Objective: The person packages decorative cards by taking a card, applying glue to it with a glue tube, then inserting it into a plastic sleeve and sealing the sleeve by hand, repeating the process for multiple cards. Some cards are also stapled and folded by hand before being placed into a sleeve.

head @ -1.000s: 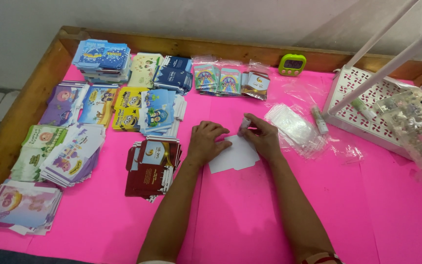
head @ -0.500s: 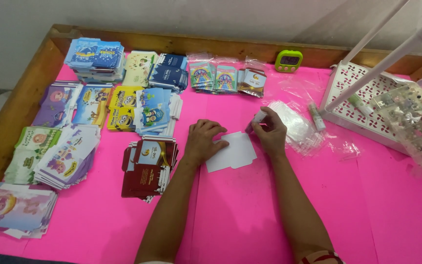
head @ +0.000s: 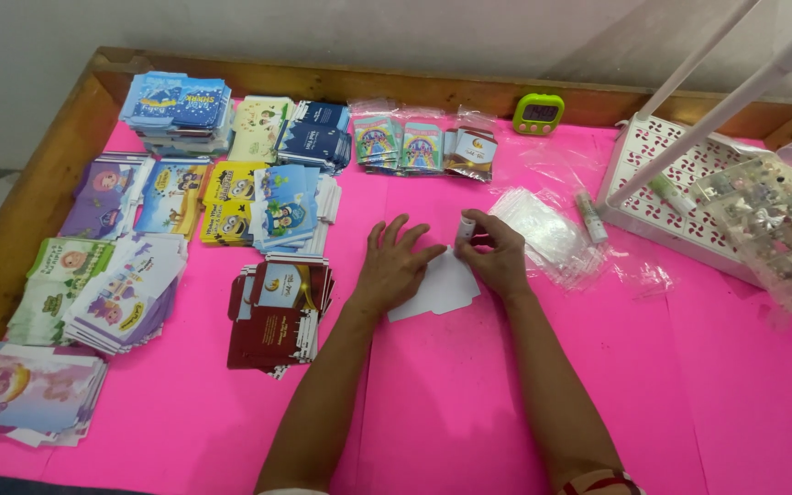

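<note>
The left hand (head: 394, 266) lies flat with fingers spread, pressing on a white card (head: 442, 286) near the middle of the pink table (head: 708, 367). The right hand (head: 497, 257) is closed around a small white tube (head: 465, 228) held upright over the card's far edge. Stacks of colourful flat packets (head: 176, 110) fill the left side, dark red packets (head: 277, 316) sit just left of the hands, and a green timer (head: 538, 114) stands at the far edge

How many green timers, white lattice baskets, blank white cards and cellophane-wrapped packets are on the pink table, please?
Green plastic digital timer: 1
White plastic lattice basket: 1
Blank white paper card: 1
Clear cellophane-wrapped printed packets: 3
Total: 6
</note>
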